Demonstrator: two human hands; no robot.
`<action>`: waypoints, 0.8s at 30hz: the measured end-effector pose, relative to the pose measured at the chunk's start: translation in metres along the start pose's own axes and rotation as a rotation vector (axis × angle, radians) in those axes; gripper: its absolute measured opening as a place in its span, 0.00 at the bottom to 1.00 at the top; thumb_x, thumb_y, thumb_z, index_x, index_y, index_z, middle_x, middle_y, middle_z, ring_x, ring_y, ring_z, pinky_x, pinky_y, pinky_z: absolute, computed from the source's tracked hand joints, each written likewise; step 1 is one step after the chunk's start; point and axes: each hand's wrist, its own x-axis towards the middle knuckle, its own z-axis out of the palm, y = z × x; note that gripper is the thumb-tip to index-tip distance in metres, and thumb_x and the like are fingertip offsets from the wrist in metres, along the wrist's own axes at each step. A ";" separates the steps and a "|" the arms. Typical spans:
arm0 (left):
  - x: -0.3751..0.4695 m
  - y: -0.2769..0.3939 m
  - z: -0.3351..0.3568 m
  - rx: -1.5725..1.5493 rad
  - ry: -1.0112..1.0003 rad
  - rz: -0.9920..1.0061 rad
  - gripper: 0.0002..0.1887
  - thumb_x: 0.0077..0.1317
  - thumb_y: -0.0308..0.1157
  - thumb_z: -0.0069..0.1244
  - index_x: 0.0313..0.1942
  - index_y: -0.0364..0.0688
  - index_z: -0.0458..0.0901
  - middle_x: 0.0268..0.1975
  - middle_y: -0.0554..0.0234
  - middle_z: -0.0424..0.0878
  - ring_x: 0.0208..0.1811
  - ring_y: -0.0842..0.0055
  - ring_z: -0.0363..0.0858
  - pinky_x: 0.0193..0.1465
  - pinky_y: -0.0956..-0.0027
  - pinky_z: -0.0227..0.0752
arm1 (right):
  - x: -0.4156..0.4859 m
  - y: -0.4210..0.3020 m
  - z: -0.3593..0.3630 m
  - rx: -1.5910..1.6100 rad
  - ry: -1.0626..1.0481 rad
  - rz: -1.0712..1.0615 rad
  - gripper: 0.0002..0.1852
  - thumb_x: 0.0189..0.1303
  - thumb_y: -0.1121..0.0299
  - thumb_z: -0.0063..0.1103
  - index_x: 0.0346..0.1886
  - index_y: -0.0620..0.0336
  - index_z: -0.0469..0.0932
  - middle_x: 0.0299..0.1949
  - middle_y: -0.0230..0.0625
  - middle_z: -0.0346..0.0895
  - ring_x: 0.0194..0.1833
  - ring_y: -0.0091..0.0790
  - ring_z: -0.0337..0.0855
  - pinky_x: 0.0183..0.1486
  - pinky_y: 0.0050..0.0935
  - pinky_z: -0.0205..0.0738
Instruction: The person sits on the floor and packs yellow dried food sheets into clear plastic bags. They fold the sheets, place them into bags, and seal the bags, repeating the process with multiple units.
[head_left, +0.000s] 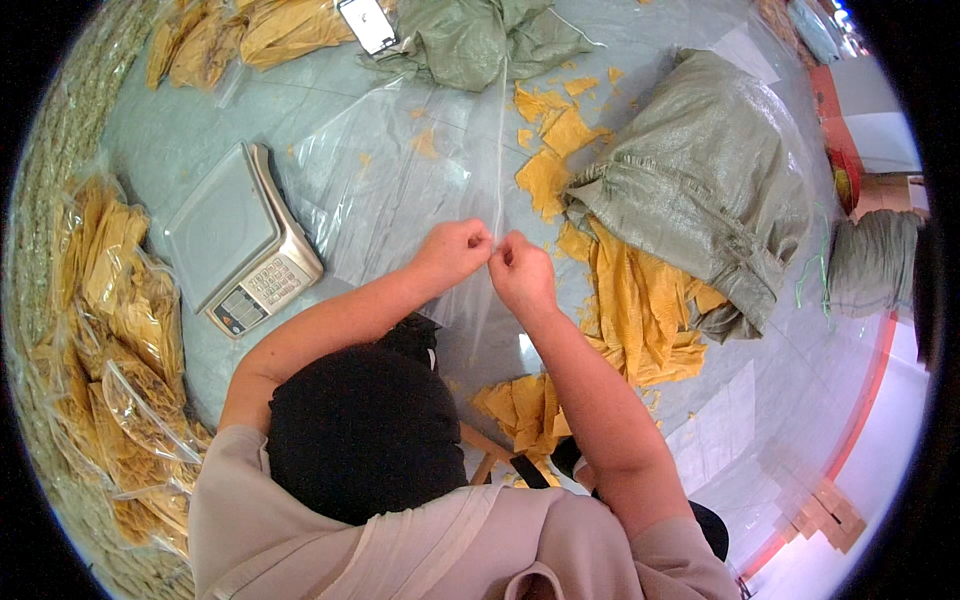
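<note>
My left hand (459, 251) and my right hand (523, 271) meet in front of me, fingertips pinching the edge of a clear plastic bag (397, 172). The bag spreads over the floor ahead and to the left. A digital scale (244, 240) with a keypad stands left of it. On the right, yellow-brown dried sheets (641, 300) spill from the mouth of a grey-green woven sack (697, 180). Broken pieces (551, 157) of the same material lie between the bag and the sack.
Filled clear bags of yellow-brown sheets (127, 300) are heaped at the left. More sheets (292, 30) and a smartphone (367, 26) lie at the top, beside another woven sack (465, 41). Further sheets (521, 409) lie by my right forearm. Cardboard pieces (829, 517) sit at the lower right.
</note>
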 end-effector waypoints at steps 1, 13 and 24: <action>-0.001 0.001 -0.002 0.019 0.032 0.000 0.08 0.58 0.33 0.51 0.31 0.37 0.78 0.23 0.58 0.80 0.23 0.72 0.77 0.28 0.69 0.70 | 0.002 0.001 0.001 -0.033 0.030 0.008 0.10 0.50 0.66 0.57 0.28 0.63 0.71 0.22 0.50 0.76 0.29 0.56 0.79 0.33 0.49 0.71; 0.003 -0.001 0.000 -0.095 0.139 0.005 0.19 0.57 0.30 0.47 0.51 0.45 0.74 0.35 0.53 0.77 0.32 0.63 0.77 0.35 0.63 0.70 | -0.007 -0.005 -0.010 0.251 -0.108 -0.092 0.09 0.52 0.64 0.55 0.31 0.59 0.71 0.23 0.49 0.75 0.28 0.54 0.78 0.31 0.45 0.71; -0.007 0.019 -0.021 0.112 0.143 0.119 0.09 0.61 0.31 0.49 0.40 0.47 0.84 0.29 0.61 0.73 0.30 0.67 0.74 0.35 0.68 0.68 | 0.011 0.016 -0.033 0.240 0.023 0.015 0.09 0.51 0.66 0.56 0.32 0.61 0.76 0.26 0.45 0.78 0.29 0.49 0.80 0.32 0.41 0.72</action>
